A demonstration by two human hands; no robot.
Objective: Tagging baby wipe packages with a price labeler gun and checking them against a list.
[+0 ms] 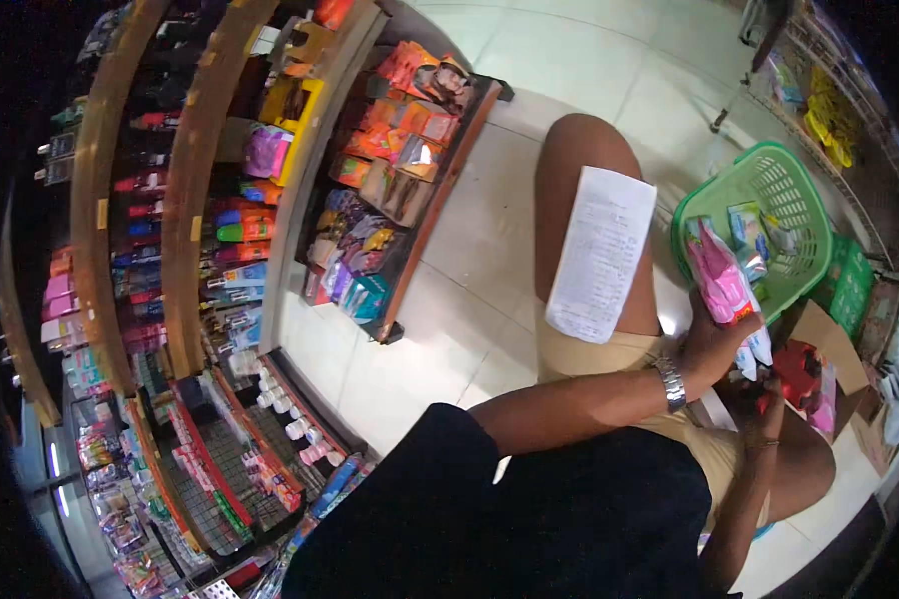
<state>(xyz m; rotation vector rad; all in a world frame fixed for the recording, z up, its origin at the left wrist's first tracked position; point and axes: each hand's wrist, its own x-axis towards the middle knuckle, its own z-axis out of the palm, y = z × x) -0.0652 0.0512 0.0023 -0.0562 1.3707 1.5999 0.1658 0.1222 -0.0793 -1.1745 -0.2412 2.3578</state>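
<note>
My left hand (pixel 715 348), with a metal watch at its wrist, is closed around several pink and white plastic packets (pixel 723 281) over the near side of a green plastic basket (pixel 794 281). Inside the basket lie some colourful packets (pixel 749 228). Just below the left hand, my right hand (pixel 764 408) is partly hidden and in shadow, beside a red item (pixel 796 371) at an open cardboard box (pixel 831 348); whether it grips something is unclear. A long white paper sheet with writing (pixel 603 254) rests on my left thigh.
Shelves of bottles and packaged goods (pixel 183 187) curve along the left. A low rack (pixel 438 202) with orange and other packets stands on the tiled floor (pixel 487 247). A wire shelf (pixel 831 150) with yellow items is at the upper right, and a green container (pixel 848 288) is behind the basket.
</note>
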